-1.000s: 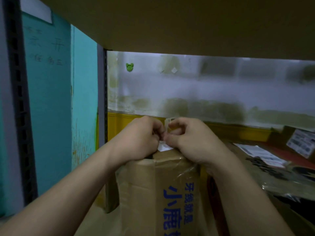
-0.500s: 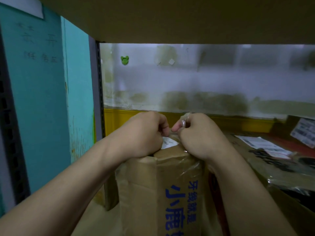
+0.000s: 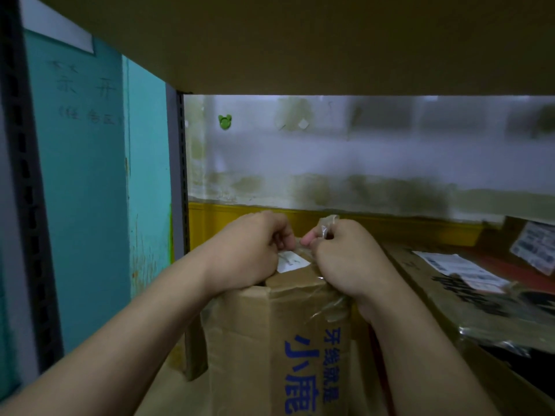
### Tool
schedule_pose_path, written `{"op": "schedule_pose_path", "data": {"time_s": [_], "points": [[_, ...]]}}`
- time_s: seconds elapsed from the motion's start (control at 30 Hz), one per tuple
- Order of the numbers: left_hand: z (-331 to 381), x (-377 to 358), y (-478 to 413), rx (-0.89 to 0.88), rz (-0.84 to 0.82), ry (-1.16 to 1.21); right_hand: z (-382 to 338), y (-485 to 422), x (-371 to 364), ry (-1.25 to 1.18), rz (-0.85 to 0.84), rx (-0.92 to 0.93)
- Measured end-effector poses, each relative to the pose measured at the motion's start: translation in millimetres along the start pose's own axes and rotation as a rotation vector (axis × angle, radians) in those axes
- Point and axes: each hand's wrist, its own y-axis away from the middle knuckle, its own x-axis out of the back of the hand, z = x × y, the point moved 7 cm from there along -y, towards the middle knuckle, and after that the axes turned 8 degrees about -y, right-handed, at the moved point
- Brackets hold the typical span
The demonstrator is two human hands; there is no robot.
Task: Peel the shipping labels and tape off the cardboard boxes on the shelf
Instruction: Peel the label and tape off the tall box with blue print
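Hands: both meet over the top of the upright box, almost touching. The left hand (image 3: 252,250) rests on the box top with its fingers curled; whether they pinch anything I cannot tell. The right hand (image 3: 345,259) pinches a lifted tape strip between thumb and finger.
Shelf: its board (image 3: 174,385) carries the boxes, and another board (image 3: 300,40) hangs low overhead.
Flat box: this larger box (image 3: 435,298) lies along the shelf's right side and still has its own labels (image 3: 459,270) stuck on.
Upright box: this cardboard box (image 3: 270,340) with blue print stands near the shelf's left upright (image 3: 177,175), just beside the flat box. Clear film is wrinkled over its upper right corner.
Label: a white label (image 3: 289,262) sits on the box top between the two hands, partly covered by them.
Tape strip: the clear, crumpled tape strip (image 3: 326,225) stands up above the right hand's fingers, with its lower end running down toward the box top.
Step in hand: peeling tape off the top of the upright box, it seems, with the label not yet off.
Next move: probably a steady pull on the strip, up and away, while the left hand braces the box. The low board overhead leaves little room, so pulling toward the shelf's front edge looks wiser.
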Motion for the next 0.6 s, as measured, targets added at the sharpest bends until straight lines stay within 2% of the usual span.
{"op": "schedule_pose_path", "data": {"time_s": [0.47, 0.6], "points": [[6.8, -5.3, -6.2, 0.015, -0.065, -0.1, -0.5, -0.1, -2.7, 0.07, -0.11, -0.028], [2.3, -1.4, -2.8, 0.041, -0.021, -0.102, -3.8, -1.0, -3.4, 0.076, -0.126, -0.038]]}}
